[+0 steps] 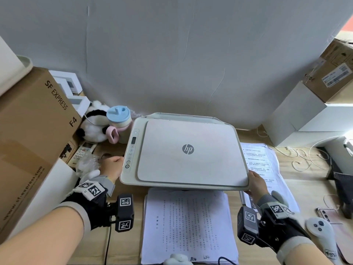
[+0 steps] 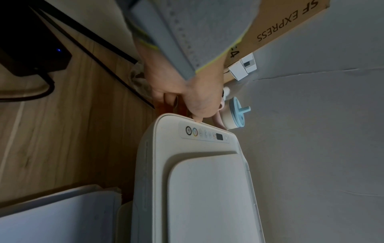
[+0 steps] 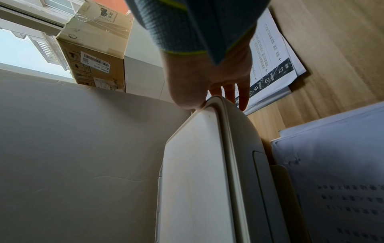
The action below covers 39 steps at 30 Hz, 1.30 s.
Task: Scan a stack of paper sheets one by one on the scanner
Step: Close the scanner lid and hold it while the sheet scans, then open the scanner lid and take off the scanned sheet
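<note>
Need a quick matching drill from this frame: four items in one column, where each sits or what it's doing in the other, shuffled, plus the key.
Items
1. scanner lid
2. left hand
3. right hand
4. paper stack

States
A. at the lid's front right corner, thumb on top
B. lying on the desk in front of the scanner
C. closed flat, logo showing
D. at the scanner's left edge, beside the button panel

Pairs: 1-C, 2-D, 3-A, 4-B
</note>
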### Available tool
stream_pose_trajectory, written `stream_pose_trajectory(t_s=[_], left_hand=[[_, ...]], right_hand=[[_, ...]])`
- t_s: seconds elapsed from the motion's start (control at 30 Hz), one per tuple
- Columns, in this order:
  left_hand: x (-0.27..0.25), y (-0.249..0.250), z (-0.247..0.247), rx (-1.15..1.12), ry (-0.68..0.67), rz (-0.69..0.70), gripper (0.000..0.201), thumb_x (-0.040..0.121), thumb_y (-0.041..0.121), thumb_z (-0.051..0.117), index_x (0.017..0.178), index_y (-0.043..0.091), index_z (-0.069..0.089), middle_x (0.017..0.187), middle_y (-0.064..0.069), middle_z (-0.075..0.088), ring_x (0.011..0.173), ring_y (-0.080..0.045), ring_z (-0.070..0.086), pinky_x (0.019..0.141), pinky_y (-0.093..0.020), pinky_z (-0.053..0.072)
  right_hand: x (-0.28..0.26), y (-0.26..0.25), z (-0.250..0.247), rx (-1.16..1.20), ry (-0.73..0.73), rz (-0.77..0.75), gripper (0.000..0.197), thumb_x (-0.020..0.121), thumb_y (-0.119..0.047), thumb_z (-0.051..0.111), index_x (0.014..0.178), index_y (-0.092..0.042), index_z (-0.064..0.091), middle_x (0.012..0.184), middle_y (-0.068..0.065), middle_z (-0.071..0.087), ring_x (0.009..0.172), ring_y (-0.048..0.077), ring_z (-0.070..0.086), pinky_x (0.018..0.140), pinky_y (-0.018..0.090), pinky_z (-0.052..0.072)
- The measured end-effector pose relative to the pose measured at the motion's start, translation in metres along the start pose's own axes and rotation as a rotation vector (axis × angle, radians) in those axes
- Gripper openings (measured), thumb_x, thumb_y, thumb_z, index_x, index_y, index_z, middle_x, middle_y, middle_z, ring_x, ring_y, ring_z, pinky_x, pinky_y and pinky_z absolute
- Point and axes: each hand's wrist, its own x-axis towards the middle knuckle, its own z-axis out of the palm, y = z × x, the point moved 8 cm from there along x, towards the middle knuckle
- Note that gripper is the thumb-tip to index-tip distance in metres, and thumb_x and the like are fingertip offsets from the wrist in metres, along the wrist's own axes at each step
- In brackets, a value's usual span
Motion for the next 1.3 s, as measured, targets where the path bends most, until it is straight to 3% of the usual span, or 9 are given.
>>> stream_pose_trajectory(t_s=[0.13, 0.3, 0.47, 0.57, 0.7, 0.8, 0.93, 1.13, 1.3], left_hand=[[0.004, -0.001, 0.001, -0.022, -0.008, -0.004, 0.029, 0.093, 0.012, 0.049, 0.116, 0.003, 0.065, 0.12, -0.012, 0.064, 0.114, -0.031, 0.055, 0.098, -0.036, 0.042], [-0.003, -0.003, 0.002, -0.052, 0.023, 0.038, 0.03, 0.095, 0.012, 0.047, 0.12, 0.007, 0.063, 0.121, -0.014, 0.064, 0.112, -0.033, 0.056, 0.096, -0.039, 0.043], [-0.011, 0.041, -0.001, -0.079, 0.076, 0.21, 0.031, 0.092, 0.001, 0.044, 0.11, 0.011, 0.066, 0.097, -0.013, 0.065, 0.084, -0.027, 0.057, 0.067, -0.03, 0.044], [-0.012, 0.065, 0.014, -0.041, 0.002, 0.232, 0.027, 0.094, 0.006, 0.041, 0.096, 0.014, 0.067, 0.093, -0.007, 0.063, 0.087, -0.025, 0.057, 0.078, -0.031, 0.046], [0.01, 0.044, 0.042, 0.005, -0.166, 0.063, 0.025, 0.078, 0.014, 0.043, 0.077, 0.022, 0.066, 0.098, -0.012, 0.071, 0.098, -0.036, 0.064, 0.094, -0.047, 0.05], [0.006, 0.05, 0.043, -0.049, -0.166, -0.057, 0.018, 0.088, 0.009, 0.048, 0.083, 0.017, 0.063, 0.082, -0.012, 0.064, 0.074, -0.031, 0.06, 0.07, -0.032, 0.05], [0.003, 0.069, 0.038, -0.423, -0.214, -0.202, 0.006, 0.089, 0.012, 0.05, 0.091, 0.015, 0.054, 0.068, -0.004, 0.052, 0.054, -0.014, 0.043, 0.033, -0.014, 0.028], [0.007, 0.163, 0.018, -0.812, -0.294, -0.091, 0.021, 0.094, 0.023, 0.047, 0.077, 0.013, 0.052, 0.068, -0.002, 0.06, 0.043, -0.011, 0.059, 0.039, -0.014, 0.036], [0.021, 0.22, 0.016, -0.681, -0.205, 0.044, 0.019, 0.092, 0.025, 0.048, 0.076, 0.015, 0.053, 0.073, -0.002, 0.061, 0.06, -0.011, 0.057, 0.053, -0.023, 0.033]], right_hand=[[0.0, -0.001, 0.0, -0.013, 0.001, -0.016, 0.033, 0.097, -0.017, 0.036, 0.12, -0.011, 0.059, 0.105, 0.01, 0.057, 0.088, 0.026, 0.054, 0.063, 0.03, 0.048], [-0.005, -0.004, -0.001, -0.018, -0.011, -0.02, 0.031, 0.095, -0.016, 0.037, 0.113, -0.012, 0.062, 0.1, 0.01, 0.056, 0.078, 0.023, 0.053, 0.059, 0.028, 0.045], [-0.009, -0.02, -0.008, 0.009, 0.0, -0.109, 0.031, 0.09, -0.007, 0.049, 0.116, -0.017, 0.063, 0.098, 0.008, 0.062, 0.079, 0.021, 0.056, 0.066, 0.03, 0.046], [-0.017, -0.038, -0.004, 0.03, -0.033, -0.168, 0.029, 0.088, -0.007, 0.057, 0.114, -0.016, 0.065, 0.109, 0.005, 0.063, 0.099, 0.023, 0.058, 0.085, 0.034, 0.047], [-0.019, -0.051, 0.0, -0.039, -0.036, -0.176, 0.034, 0.089, -0.001, 0.046, 0.117, -0.01, 0.065, 0.115, 0.005, 0.057, 0.108, 0.021, 0.051, 0.092, 0.031, 0.043], [-0.017, -0.053, 0.001, -0.024, -0.037, -0.136, 0.023, 0.09, -0.008, 0.049, 0.103, -0.008, 0.067, 0.108, 0.008, 0.061, 0.099, 0.023, 0.053, 0.079, 0.031, 0.046], [-0.018, -0.063, -0.003, 0.151, -0.058, -0.086, 0.031, 0.099, -0.027, 0.035, 0.093, -0.012, 0.061, 0.094, 0.003, 0.06, 0.083, 0.017, 0.055, 0.065, 0.027, 0.04], [-0.009, -0.076, -0.009, 0.301, -0.08, -0.105, 0.036, 0.101, -0.031, 0.028, 0.107, -0.013, 0.058, 0.087, 0.005, 0.063, 0.077, 0.015, 0.058, 0.069, 0.025, 0.043], [-0.014, -0.09, 0.01, 0.247, -0.155, -0.124, 0.025, 0.098, -0.02, 0.037, 0.105, -0.011, 0.059, 0.082, 0.008, 0.066, 0.074, 0.019, 0.059, 0.069, 0.026, 0.046]])
